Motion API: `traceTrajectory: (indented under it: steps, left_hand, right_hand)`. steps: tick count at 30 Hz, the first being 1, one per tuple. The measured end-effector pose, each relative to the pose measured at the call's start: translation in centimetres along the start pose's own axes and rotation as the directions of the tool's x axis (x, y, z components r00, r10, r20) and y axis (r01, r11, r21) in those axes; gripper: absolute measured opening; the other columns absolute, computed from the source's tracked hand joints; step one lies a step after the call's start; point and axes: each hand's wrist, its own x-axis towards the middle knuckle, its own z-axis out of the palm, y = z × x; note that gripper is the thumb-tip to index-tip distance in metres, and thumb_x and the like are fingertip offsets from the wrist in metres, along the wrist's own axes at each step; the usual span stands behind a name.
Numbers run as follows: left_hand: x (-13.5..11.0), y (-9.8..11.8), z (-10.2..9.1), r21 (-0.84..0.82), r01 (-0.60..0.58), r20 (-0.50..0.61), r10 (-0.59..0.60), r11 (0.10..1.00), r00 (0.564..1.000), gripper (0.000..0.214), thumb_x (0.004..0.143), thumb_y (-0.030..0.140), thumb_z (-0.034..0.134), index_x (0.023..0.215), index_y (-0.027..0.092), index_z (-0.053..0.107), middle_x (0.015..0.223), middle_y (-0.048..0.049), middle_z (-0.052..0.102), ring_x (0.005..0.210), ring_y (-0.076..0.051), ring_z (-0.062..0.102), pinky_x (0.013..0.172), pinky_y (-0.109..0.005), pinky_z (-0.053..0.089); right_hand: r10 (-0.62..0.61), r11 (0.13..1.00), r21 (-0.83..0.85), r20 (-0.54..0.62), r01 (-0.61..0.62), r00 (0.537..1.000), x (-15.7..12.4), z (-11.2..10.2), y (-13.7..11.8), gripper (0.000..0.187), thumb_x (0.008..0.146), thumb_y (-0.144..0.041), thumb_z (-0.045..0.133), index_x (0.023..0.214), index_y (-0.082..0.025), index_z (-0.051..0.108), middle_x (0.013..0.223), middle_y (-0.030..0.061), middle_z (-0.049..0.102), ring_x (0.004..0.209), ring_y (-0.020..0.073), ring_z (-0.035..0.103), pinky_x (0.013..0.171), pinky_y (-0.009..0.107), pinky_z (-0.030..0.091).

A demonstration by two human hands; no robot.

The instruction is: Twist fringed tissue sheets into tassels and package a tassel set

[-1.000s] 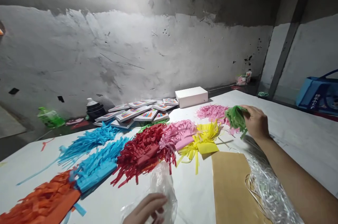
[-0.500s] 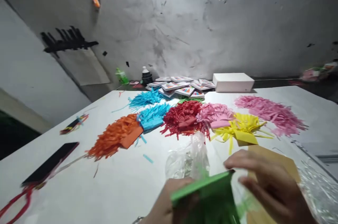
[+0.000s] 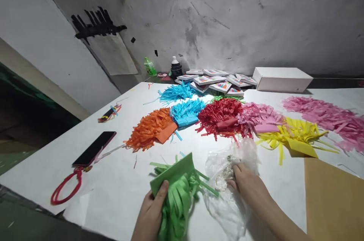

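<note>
In my left hand point(image 3: 151, 210) is a bundle of green fringed paper point(image 3: 178, 199), its flat uncut band pinched near the lower left corner, thumb on top. The strips hang down toward me and spread out to the right. My right hand point(image 3: 250, 184) reaches to a crumpled clear plastic bag point(image 3: 223, 205). Its thumb and fingertips come together at some small silvery pieces point(image 3: 229, 169) there; what exactly they pinch is too small to make out. Beyond the bag lie red point(image 3: 220, 116), pink point(image 3: 260, 114) and yellow point(image 3: 298, 133) fringed paper bundles.
Orange point(image 3: 150, 127) and blue point(image 3: 187, 110) fringed bundles lie left of the red one. A phone point(image 3: 95, 148) with a red cord rests at the left. Flat printed boxes point(image 3: 210, 80) and a white box point(image 3: 281, 79) stand at the back. Brown card point(image 3: 335, 199) lies at the right.
The green bundle has moved left and turned, its strips now hanging in view. My right hand has left its edge and gone to the plastic bag. The camera view has shifted left.
</note>
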Motion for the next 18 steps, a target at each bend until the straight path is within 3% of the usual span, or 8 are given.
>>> traceTrajectory:
  steps: [2, 5, 8, 10, 12, 13, 15, 18]
  left_hand:
    - [-0.1, -0.3, 1.1, -0.037, 0.081, 0.079, -0.078, 0.996, 0.994, 0.052, 0.069, 0.064, 0.073, 0.085, 0.015, 0.071, 0.073, -0.0068, 0.075, 0.077, -0.030, 0.071, 0.065, -0.032, 0.055]
    - [0.4, -0.7, 2.2, -0.025, 0.051, 0.128, -0.047, 0.998, 0.991, 0.053, 0.068, 0.068, 0.072, 0.083, 0.016, 0.069, 0.075, -0.0062, 0.074, 0.084, -0.031, 0.069, 0.074, -0.033, 0.054]
    - [1.2, -1.1, 3.0, -0.009, -0.019, 0.181, 0.020, 1.000, 0.983, 0.051, 0.072, 0.066, 0.069, 0.085, 0.016, 0.070, 0.082, -0.0073, 0.073, 0.098, -0.034, 0.067, 0.088, -0.037, 0.052]
    - [1.4, -1.4, 3.7, -0.020, -0.067, 0.199, 0.070, 0.998, 0.977, 0.048, 0.075, 0.063, 0.067, 0.085, 0.016, 0.071, 0.085, -0.0079, 0.073, 0.105, -0.035, 0.065, 0.096, -0.039, 0.049]
    - [1.6, -1.8, 4.3, -0.033, -0.104, 0.204, 0.109, 0.994, 0.973, 0.044, 0.078, 0.061, 0.065, 0.084, 0.017, 0.073, 0.082, -0.0073, 0.073, 0.106, -0.035, 0.065, 0.099, -0.040, 0.048]
    - [1.7, -2.0, 4.5, -0.035, -0.120, 0.211, 0.124, 0.992, 0.970, 0.043, 0.080, 0.060, 0.064, 0.084, 0.018, 0.073, 0.080, -0.0068, 0.073, 0.106, -0.034, 0.065, 0.099, -0.040, 0.048]
    - [2.1, -2.5, 4.7, -0.022, -0.141, 0.257, 0.142, 0.990, 0.956, 0.042, 0.081, 0.060, 0.064, 0.082, 0.019, 0.074, 0.075, -0.0063, 0.072, 0.103, -0.035, 0.066, 0.098, -0.041, 0.049]
    - [2.9, -3.2, 4.7, 0.029, -0.166, 0.346, 0.146, 0.986, 0.927, 0.042, 0.082, 0.059, 0.063, 0.084, 0.019, 0.075, 0.077, -0.0072, 0.074, 0.102, -0.035, 0.067, 0.097, -0.042, 0.050]
  right_hand:
    - [-0.010, 1.000, -0.016, -0.036, 0.009, 0.999, -0.4, -0.4, 0.5, 0.013, 0.095, -0.029, 0.062, 0.094, -0.017, 0.066, 0.097, 0.0089, 0.069, 0.078, 0.0221, 0.069, 0.058, 0.029, 0.048]
    - [-0.067, 0.997, -0.047, -0.103, 0.063, 0.992, 0.1, -1.4, 0.8, 0.026, 0.103, -0.023, 0.045, 0.122, -0.016, 0.061, 0.120, 0.0131, 0.065, 0.108, 0.0244, 0.063, 0.087, 0.035, 0.048]
    - [-0.192, 0.979, -0.084, -0.094, 0.185, 0.977, 1.7, -2.1, 1.0, 0.039, 0.097, -0.020, 0.058, 0.135, -0.028, 0.055, 0.132, 0.0068, 0.063, 0.123, 0.0272, 0.054, 0.105, 0.046, 0.033]
    - [-0.233, 0.968, -0.109, -0.068, 0.225, 0.970, 2.6, -2.3, 1.6, 0.030, 0.091, -0.018, 0.066, 0.118, -0.030, 0.064, 0.108, 0.0019, 0.072, 0.110, 0.0258, 0.059, 0.104, 0.047, 0.030]
    - [-0.217, 0.969, -0.137, -0.059, 0.207, 0.974, 3.0, -2.3, 2.9, 0.016, 0.087, -0.009, 0.066, 0.090, -0.025, 0.068, 0.078, -0.0003, 0.070, 0.090, 0.0228, 0.061, 0.098, 0.045, 0.031]
    - [-0.192, 0.971, -0.154, -0.062, 0.181, 0.979, 3.0, -2.4, 3.8, 0.020, 0.084, -0.003, 0.064, 0.079, -0.022, 0.066, 0.069, -0.0001, 0.067, 0.083, 0.0223, 0.060, 0.094, 0.044, 0.031]
    - [-0.141, 0.975, -0.185, -0.070, 0.126, 0.988, 2.6, -2.4, 5.4, 0.029, 0.077, 0.006, 0.060, 0.066, -0.020, 0.060, 0.062, 0.0018, 0.063, 0.075, 0.0224, 0.057, 0.085, 0.041, 0.031]
    - [-0.103, 0.976, -0.201, -0.073, 0.086, 0.992, 1.7, -2.6, 6.6, 0.030, 0.070, 0.010, 0.056, 0.064, -0.020, 0.060, 0.069, 0.0057, 0.065, 0.074, 0.0235, 0.056, 0.075, 0.038, 0.028]
